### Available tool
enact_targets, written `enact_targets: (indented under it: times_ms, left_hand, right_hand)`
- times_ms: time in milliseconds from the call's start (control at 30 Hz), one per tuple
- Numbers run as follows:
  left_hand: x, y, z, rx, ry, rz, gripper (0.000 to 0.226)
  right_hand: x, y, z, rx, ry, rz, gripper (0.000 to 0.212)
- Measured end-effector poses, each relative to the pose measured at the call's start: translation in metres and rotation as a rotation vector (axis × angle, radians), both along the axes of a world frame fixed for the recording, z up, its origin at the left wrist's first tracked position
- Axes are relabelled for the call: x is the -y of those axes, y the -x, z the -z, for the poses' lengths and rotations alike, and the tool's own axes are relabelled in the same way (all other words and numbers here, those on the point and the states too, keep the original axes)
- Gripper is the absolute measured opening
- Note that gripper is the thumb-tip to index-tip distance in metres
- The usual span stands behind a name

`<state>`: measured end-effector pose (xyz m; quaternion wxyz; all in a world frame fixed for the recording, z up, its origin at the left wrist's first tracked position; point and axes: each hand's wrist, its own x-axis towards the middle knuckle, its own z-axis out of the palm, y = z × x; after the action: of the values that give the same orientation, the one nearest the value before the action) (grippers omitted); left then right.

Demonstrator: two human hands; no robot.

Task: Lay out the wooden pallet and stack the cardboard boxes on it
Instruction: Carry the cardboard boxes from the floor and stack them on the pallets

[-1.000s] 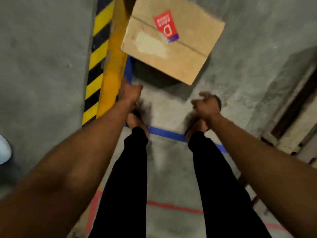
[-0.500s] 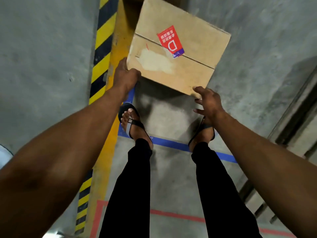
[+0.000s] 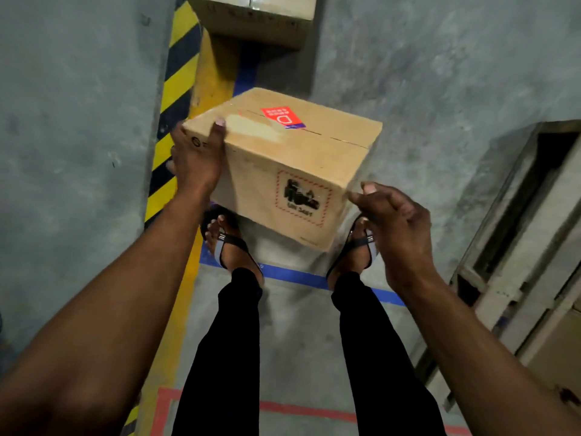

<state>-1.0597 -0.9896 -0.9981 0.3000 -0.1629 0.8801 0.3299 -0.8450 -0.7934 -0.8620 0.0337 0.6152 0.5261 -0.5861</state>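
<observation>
- While the left hand (image 3: 196, 158) clamps the box (image 3: 292, 162) at its left corner, the right hand (image 3: 397, 228) touches its right edge, fingers curled.
- 1 more box (image 3: 251, 17) ahead; bare floor (image 3: 440, 73) to the right.

The box (image 3: 283, 165) is tan cardboard with a red label (image 3: 281, 116) edged in purple and a black mark inside a red dashed border. The floor (image 3: 78, 121) is grey, crossed by yellow-and-black stripes (image 3: 171, 99), a yellow band, blue tape (image 3: 292, 275) and red tape (image 3: 301, 410). The trousers (image 3: 226, 357) are black.
</observation>
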Motion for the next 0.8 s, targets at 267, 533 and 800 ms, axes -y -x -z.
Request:
enact_targets:
  times_ms: [267,533,800]
  left_hand:
    - [0.048,0.018,0.009,0.143,-0.110,-0.238,0.079]
    - [0.019,-0.052,-0.035,0.514,-0.657,-0.403,0.068]
    - [-0.004,-0.079,-0.019,0.542,-0.460,-0.471,0.080]
  right_hand:
    - [-0.012,0.031,0.062,0.099,0.224,-0.067,0.078]
    - [-0.020,0.034,0.042,0.017,0.095,-0.174,0.046]
    - [0.033,-0.026,-0.010,0.005,-0.339,-0.483,0.067]
